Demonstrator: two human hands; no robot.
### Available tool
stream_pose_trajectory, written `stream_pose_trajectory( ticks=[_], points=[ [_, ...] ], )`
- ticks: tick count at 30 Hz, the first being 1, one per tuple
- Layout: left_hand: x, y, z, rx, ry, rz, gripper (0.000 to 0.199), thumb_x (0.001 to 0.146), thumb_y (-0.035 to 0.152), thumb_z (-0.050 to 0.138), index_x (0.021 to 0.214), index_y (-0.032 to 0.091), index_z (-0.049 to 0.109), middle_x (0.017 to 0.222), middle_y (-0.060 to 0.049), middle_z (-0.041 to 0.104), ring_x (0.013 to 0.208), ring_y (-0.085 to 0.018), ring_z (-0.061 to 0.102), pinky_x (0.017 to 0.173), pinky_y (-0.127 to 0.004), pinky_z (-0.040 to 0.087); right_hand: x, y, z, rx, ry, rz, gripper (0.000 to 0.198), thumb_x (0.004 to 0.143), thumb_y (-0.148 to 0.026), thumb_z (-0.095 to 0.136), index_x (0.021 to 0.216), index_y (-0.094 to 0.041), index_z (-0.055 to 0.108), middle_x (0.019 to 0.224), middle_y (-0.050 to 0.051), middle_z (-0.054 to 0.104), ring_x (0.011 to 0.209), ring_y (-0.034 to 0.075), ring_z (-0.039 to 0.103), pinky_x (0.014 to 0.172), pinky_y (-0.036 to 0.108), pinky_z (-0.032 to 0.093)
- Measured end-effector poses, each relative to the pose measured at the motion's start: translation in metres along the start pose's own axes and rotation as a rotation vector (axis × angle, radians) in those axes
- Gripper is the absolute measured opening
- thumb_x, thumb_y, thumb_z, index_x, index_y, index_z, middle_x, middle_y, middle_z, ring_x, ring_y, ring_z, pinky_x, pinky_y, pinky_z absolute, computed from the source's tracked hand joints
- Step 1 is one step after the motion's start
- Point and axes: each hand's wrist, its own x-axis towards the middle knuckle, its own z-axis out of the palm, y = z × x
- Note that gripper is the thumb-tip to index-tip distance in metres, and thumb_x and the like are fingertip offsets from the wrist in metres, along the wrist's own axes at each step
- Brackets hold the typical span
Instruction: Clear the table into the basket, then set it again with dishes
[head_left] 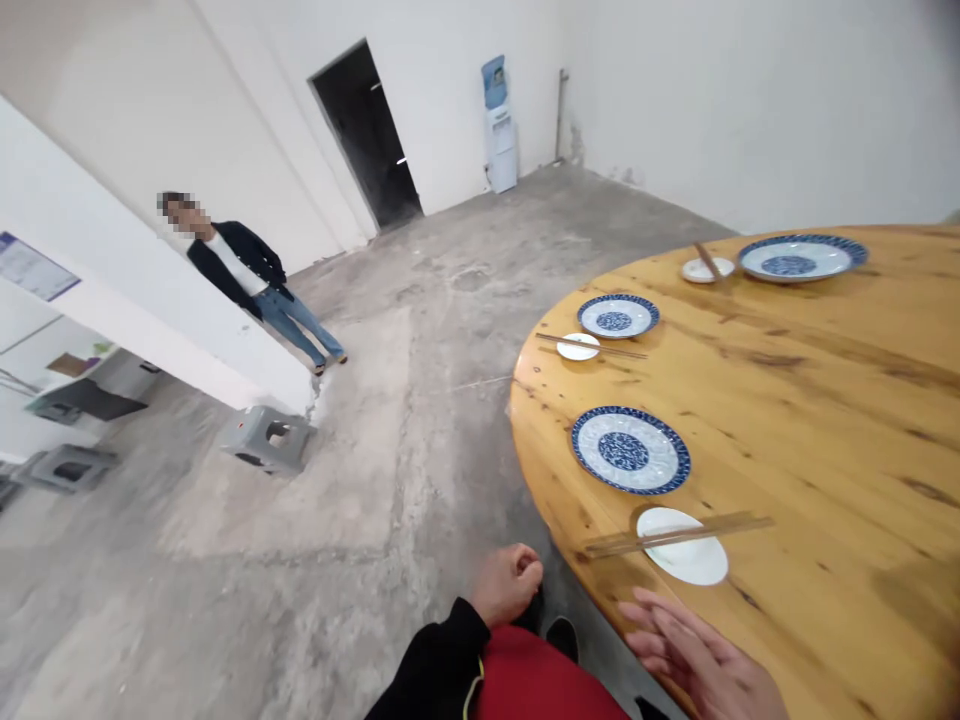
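My left hand hangs beside the table's edge with its fingers curled into a loose fist; nothing shows in it. Over the near edge of the round wooden table is my right hand, its fingers stretched out and holding nothing. Just beyond it lies a small white saucer with a pair of chopsticks across it. A blue-and-white patterned plate sits farther along the rim.
More settings follow the rim: a second plate, a saucer with chopsticks, and a far plate. A grey plastic stool stands by a white pillar. A person stands behind it. A water dispenser is against the wall.
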Motion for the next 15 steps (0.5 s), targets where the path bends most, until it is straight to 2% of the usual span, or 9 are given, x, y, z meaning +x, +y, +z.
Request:
stream_pose_trajectory(
  ticks=[2, 7, 11, 15],
  points=[
    [-0.007, 0.002, 0.000, 0.012, -0.005, 0.018, 0.021, 0.090, 0.027, 0.051, 0.094, 0.018, 0.069, 0.075, -0.001, 0.068, 0.074, -0.017, 0.066, 0.071, -0.027, 0.045, -0.003, 0.001, 0.007, -0.013, -0.020, -0.008, 0.068, 0.044, -0.058, 0.093, 0.095, -0.016, 0.077, 0.092, 0.013, 0.081, 0.067, 0.020, 0.071, 0.058, 0.025, 0.059],
    [0.000, -0.007, -0.003, -0.062, 0.019, -0.101, 0.020, 0.091, 0.027, 0.047, 0.089, 0.016, 0.064, 0.079, -0.003, 0.068, 0.071, -0.015, 0.067, 0.068, -0.025, 0.045, -0.012, -0.001, 0.008, 0.026, 0.040, -0.051, 0.067, 0.043, -0.056, 0.092, 0.094, -0.014, 0.078, 0.089, 0.014, 0.080, 0.064, 0.019, 0.070, 0.056, 0.024, 0.057],
    [0.017, -0.007, 0.000, -0.113, -0.042, -0.031, 0.019, 0.089, 0.028, 0.050, 0.088, 0.016, 0.064, 0.079, -0.002, 0.069, 0.069, -0.015, 0.067, 0.069, -0.025, 0.047, -0.013, 0.004, 0.004, 0.091, 0.146, -0.062, 0.063, 0.041, -0.053, 0.092, 0.090, -0.016, 0.077, 0.087, 0.012, 0.080, 0.063, 0.019, 0.069, 0.055, 0.024, 0.058],
    [0.038, -0.005, -0.014, -0.200, -0.051, 0.004, 0.017, 0.086, 0.027, 0.052, 0.084, 0.016, 0.064, 0.076, -0.002, 0.068, 0.068, -0.016, 0.067, 0.071, -0.026, 0.048, -0.004, 0.005, 0.023, 0.067, 0.158, -0.088, 0.059, 0.046, -0.054, 0.091, 0.090, -0.018, 0.077, 0.087, 0.011, 0.080, 0.063, 0.018, 0.069, 0.055, 0.025, 0.058]
  ],
)
